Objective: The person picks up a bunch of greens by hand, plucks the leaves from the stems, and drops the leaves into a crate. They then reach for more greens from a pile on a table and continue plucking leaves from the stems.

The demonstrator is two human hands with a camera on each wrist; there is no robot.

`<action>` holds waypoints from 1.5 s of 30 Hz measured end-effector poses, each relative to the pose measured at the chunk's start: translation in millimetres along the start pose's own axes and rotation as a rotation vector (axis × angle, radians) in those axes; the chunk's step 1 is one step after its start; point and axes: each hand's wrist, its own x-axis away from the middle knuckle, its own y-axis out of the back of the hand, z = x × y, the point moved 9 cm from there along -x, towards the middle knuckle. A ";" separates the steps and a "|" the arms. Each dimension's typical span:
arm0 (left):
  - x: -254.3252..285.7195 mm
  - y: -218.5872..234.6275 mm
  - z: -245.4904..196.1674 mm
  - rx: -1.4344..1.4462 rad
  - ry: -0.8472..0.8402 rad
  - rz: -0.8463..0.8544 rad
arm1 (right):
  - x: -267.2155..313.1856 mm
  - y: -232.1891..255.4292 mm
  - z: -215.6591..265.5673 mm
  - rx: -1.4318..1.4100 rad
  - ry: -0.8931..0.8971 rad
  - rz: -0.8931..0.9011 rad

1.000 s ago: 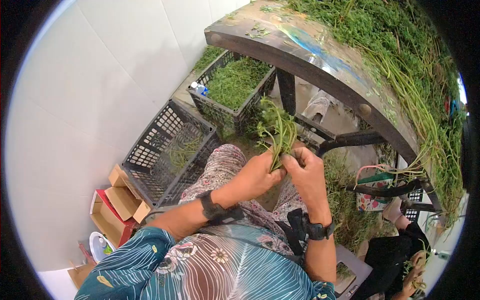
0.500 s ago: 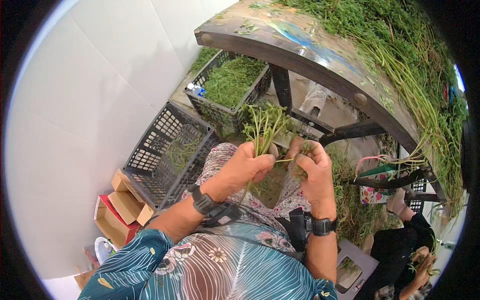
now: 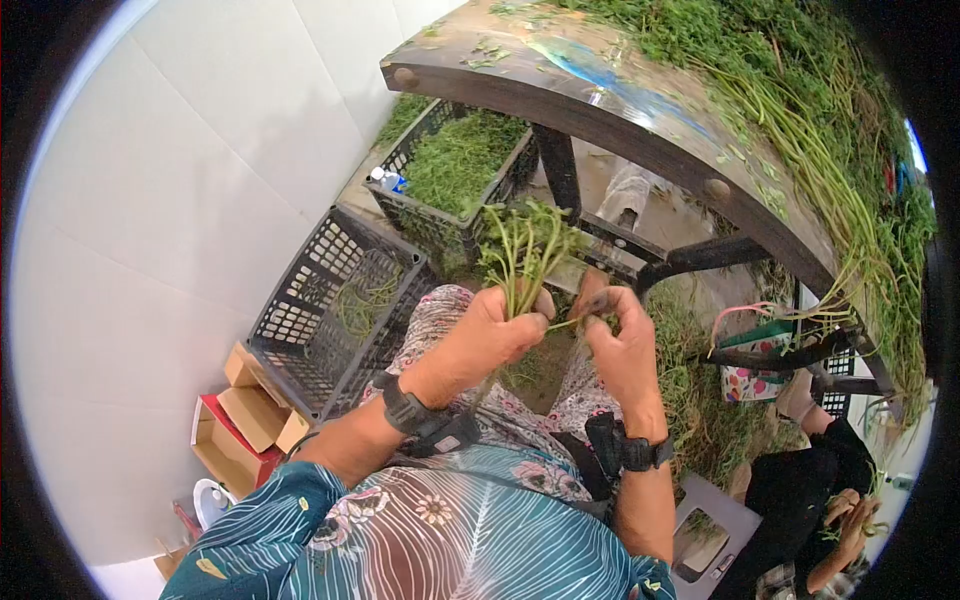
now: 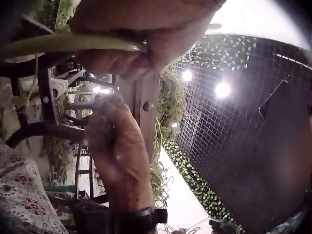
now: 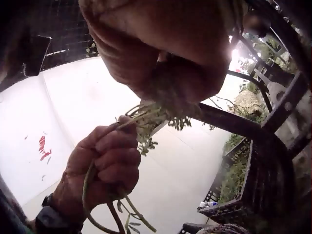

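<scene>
My left hand (image 3: 490, 330) grips a bunch of leafy green stems (image 3: 525, 250), its leaves pointing up and away from me. In the right wrist view, long bare stalks (image 5: 87, 192) trail below that fist. Just beside it, my right hand (image 3: 622, 335) pinches one thin stem (image 3: 563, 324) that crosses the short gap between both hands. Some greens (image 5: 168, 97) show under the right fingers in the right wrist view. Both hands are above my lap, in front of the table edge.
A curved-looking table (image 3: 560, 100) bears a large heap of greens (image 3: 780, 90). One black crate (image 3: 375, 205) contains cut greens; a nearer one (image 3: 270, 335) contains a few stems. Opened cardboard boxes (image 3: 225, 440) are at the left. Another person (image 3: 800, 500) sits at lower right.
My hands were together at the bunch; they have since moved apart, the left one slightly left, with a stem now between them. The bunch stands more upright and spread.
</scene>
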 end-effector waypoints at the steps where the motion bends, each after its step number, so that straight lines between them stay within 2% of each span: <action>1: 0.6 -3.9 -0.1 -0.005 0.002 0.023 | -1.7 6.1 -3.6 0.004 0.013 -0.073; 3: 4.1 -3.8 -7.7 0.024 0.002 0.008 | -4.6 24.9 -15.6 0.014 0.038 -0.220; 4: 4.6 -2.8 -10.8 0.038 0.002 0.003 | -5.7 33.8 -36.6 -0.109 -0.153 -0.201; 7: 3.1 7.3 -9.0 0.170 -0.001 -0.036 | 4.2 41.6 -73.5 -0.882 -0.382 -0.234; 11: 2.3 -4.3 -4.0 0.109 0.040 0.054 | 9.5 22.8 -79.3 -1.170 -0.478 -0.119; 14: 2.6 -19.5 -7.1 0.024 -0.009 0.218 | 13.7 10.3 -70.0 -1.178 -0.510 -0.080; 18: 2.9 -20.7 -7.2 0.018 -0.010 0.191 | 17.1 1.1 -59.1 -1.254 -0.556 -0.019; 20: 3.1 -18.1 -6.6 0.033 0.007 0.132 | 19.3 0.4 -59.2 -1.167 -0.556 0.029; 24: 3.4 -20.0 -8.0 -0.013 -0.011 0.138 | 24.8 -11.4 -48.0 -1.025 -0.587 0.210; 27: 4.0 -26.6 -7.9 -0.087 -0.009 0.177 | 26.1 -22.0 -26.0 -0.910 -0.552 0.275; 28: 4.5 -27.0 -6.3 -0.095 0.008 0.178 | 23.5 -27.5 -18.6 -0.944 -0.480 0.349; 31: 4.3 -25.1 -0.7 -0.110 0.037 0.163 | 19.8 -29.4 -19.8 -0.901 -0.413 0.331; 34: 1.6 -17.0 6.4 -0.087 0.067 0.114 | 16.2 -17.5 -33.2 -1.034 -0.445 0.211; 39: -0.2 0.3 19.3 0.102 0.127 -0.009 | 13.6 22.4 -56.0 -1.250 -0.407 -0.112; 41: -3.9 5.0 27.8 0.157 0.147 0.012 | 12.4 35.9 -62.5 -1.337 -0.350 -0.268; 42: -5.8 7.6 32.1 0.160 0.161 0.025 | 8.4 35.9 -67.9 -1.484 -0.299 -0.306; 44: -7.6 6.2 35.3 0.172 0.178 0.031 | 1.1 33.1 -33.0 -1.377 -0.182 -0.272; 45: -8.4 4.1 35.1 0.180 0.182 0.024 | 0.2 18.7 2.1 -1.167 -0.145 -0.086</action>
